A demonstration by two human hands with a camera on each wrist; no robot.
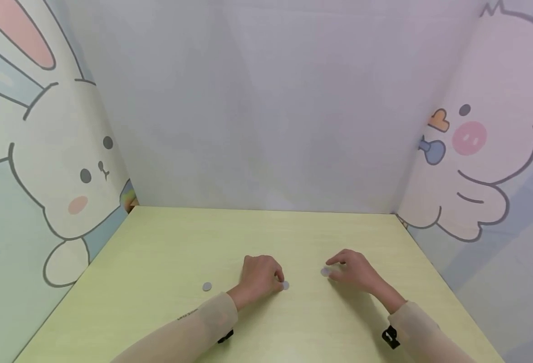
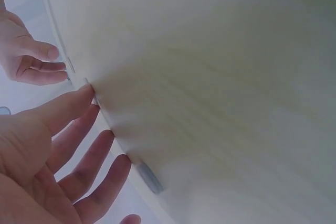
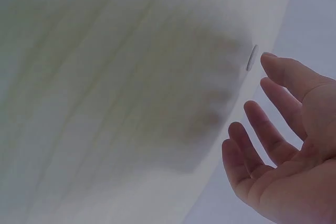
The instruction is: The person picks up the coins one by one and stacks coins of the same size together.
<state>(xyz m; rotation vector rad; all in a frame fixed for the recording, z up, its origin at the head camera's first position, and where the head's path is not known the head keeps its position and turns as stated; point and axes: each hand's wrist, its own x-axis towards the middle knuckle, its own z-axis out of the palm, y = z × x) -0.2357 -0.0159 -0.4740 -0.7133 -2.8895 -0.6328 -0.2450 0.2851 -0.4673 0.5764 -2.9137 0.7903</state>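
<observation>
Three small round discs, coin-like, lie on the pale yellow-green table (image 1: 166,252). The left hand (image 1: 259,277) hovers palm down with relaxed, loosely bent fingers, gripping nothing, and its fingertips are touching or just short of one coin-like disc (image 1: 285,285). The right hand (image 1: 354,272) is likewise loose and empty, with its forefinger and thumb at a second disc (image 1: 324,271). A third disc (image 1: 207,286) lies apart, to the left of the left hand. The step in hand looks like picking up or sliding the discs. A pickup would likely call for a fingertip pinch at a thin edge.
</observation>
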